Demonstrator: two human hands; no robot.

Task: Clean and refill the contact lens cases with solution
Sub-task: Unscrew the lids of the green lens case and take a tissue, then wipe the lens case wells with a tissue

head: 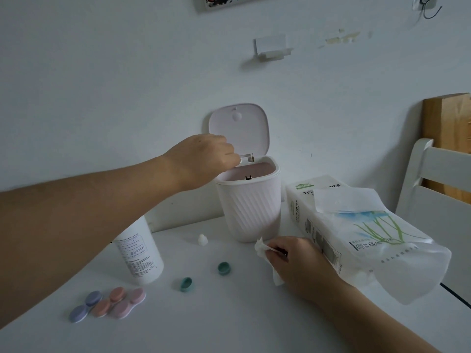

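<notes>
My left hand [204, 159] reaches over the rim of a small pink-white bin [248, 212] whose lid [239, 128] stands open. Its fingers curl downward and hide whatever they hold. My right hand [298, 263] rests on the table and pinches a crumpled white tissue [263, 250]. Two loose green caps [223, 268] [186, 284] lie on the table. Three closed lens cases sit at the front left: purple [85, 307], orange [109, 301] and pink [128, 304]. The white solution bottle [140, 253] stands under my left forearm, its small white cap [202, 239] off beside the bin.
A tissue pack [356, 233] with one sheet sticking out lies at the right, next to my right hand. A white chair [438, 179] and a wooden board stand at the far right. The white table [229, 322] meets the wall just behind the bin.
</notes>
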